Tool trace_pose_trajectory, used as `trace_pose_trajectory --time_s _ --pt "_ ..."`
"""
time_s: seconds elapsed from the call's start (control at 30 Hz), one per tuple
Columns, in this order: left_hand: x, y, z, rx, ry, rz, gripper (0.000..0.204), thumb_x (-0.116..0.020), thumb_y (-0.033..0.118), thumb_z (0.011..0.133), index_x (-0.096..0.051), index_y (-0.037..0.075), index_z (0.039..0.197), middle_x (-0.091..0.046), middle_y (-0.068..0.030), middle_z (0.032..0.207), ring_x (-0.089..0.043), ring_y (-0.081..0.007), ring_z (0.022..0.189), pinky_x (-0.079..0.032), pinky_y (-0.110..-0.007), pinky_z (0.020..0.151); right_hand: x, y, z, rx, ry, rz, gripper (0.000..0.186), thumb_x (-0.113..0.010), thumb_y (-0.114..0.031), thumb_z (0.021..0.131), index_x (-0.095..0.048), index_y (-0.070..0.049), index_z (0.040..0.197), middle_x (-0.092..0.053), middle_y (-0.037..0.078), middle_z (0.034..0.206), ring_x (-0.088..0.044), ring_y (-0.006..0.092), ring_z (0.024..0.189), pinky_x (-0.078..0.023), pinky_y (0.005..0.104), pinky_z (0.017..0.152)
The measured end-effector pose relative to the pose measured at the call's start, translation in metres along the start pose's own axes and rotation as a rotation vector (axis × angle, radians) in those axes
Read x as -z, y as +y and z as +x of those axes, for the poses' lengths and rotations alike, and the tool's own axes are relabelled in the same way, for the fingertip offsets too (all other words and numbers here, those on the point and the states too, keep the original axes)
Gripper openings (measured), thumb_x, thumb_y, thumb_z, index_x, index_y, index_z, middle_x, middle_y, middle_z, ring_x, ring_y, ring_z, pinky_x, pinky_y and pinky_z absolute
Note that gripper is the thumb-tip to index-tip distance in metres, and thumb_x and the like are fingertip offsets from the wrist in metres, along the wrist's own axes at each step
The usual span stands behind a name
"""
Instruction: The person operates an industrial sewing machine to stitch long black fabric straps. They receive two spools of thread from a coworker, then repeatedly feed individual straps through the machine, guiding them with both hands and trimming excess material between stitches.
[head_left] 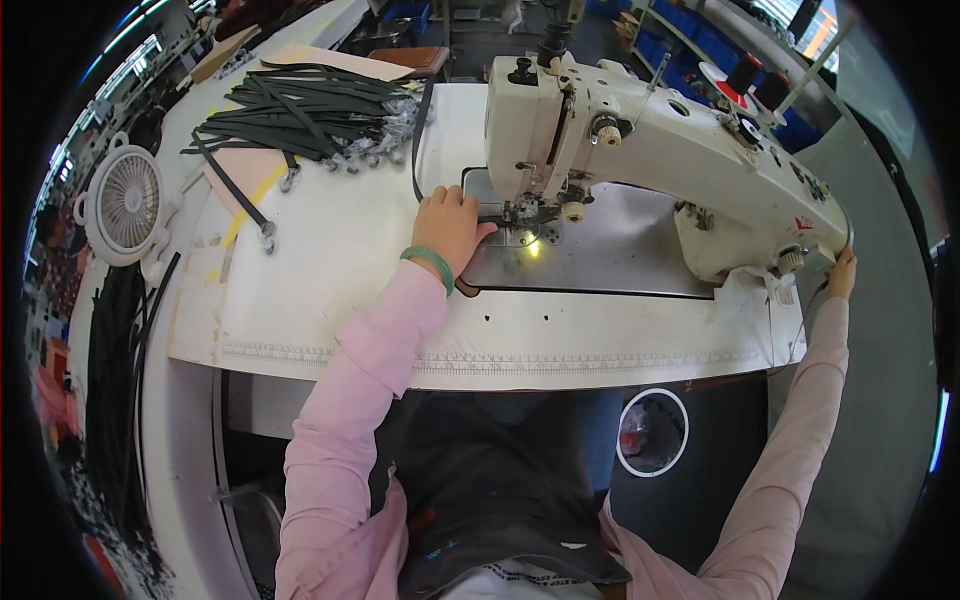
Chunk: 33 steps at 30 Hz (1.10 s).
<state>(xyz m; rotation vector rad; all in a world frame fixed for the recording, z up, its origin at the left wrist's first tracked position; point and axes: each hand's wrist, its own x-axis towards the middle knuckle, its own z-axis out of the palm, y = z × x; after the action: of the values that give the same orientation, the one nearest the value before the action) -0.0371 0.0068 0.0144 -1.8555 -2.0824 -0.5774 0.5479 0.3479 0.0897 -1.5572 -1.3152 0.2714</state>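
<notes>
A white sewing machine [640, 110] stands on the table, its needle area lit by a small lamp. My left hand [450, 230], with a green bangle at the wrist, is left of the presser foot [522, 212]. Its fingers are closed on a black strap [422, 140], which runs back along the table from under the hand; one end reaches the presser foot. At the machine's far right end, my right hand [843, 273] grips the handwheel [849, 235], which is mostly hidden edge-on.
Several black straps with plastic-wrapped ends [300, 110] lie piled at the back left. A white fan [128, 200] stands at the left, above more hanging black straps [115, 390]. Thread spools [745, 72] sit on the machine. Below the table is a white-rimmed bin [685, 430].
</notes>
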Motion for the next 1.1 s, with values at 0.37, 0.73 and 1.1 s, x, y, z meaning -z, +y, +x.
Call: trace_pose_trajectory --time_s 0.37,0.73,1.1 --pt "0.025 0.074 -0.061 -0.240 -0.013 0.037 0.012 -0.055 0.010 0.075 -0.055 0.001 0.082 -0.055 -0.0052 0.065 -0.055 -0.0183 0.057 -0.043 -0.032 0.055 -0.022 0.013 -0.046 -0.155 -0.014 0.653 0.043 -0.039 -0.039 0.093 -0.045 -0.005 0.118 -0.056 0.006 0.103 -0.055 0.0170 0.089 -0.047 0.0301 0.072" --pt "0.027 0.076 -0.050 -0.174 0.074 -0.103 0.011 -0.059 0.013 0.075 -0.059 0.003 0.080 -0.054 -0.0048 0.067 -0.054 -0.0207 0.067 -0.042 -0.033 0.063 0.006 -0.086 -0.158 0.399 0.300 0.242 0.035 -0.040 -0.032 0.094 -0.059 -0.002 0.097 -0.059 0.003 0.087 -0.053 0.0121 0.079 -0.041 0.0238 0.068" --pt "0.044 0.083 -0.071 -0.326 -0.106 -0.098 0.012 -0.060 0.018 0.075 -0.058 0.006 0.072 -0.056 -0.0037 0.067 -0.055 -0.0191 0.068 -0.039 -0.031 0.068 -0.048 -0.166 -0.376 0.809 -0.691 0.248 0.009 -0.061 -0.002 0.074 -0.060 -0.002 0.083 -0.057 0.009 0.068 -0.057 0.0216 0.058 -0.044 0.0287 0.052"
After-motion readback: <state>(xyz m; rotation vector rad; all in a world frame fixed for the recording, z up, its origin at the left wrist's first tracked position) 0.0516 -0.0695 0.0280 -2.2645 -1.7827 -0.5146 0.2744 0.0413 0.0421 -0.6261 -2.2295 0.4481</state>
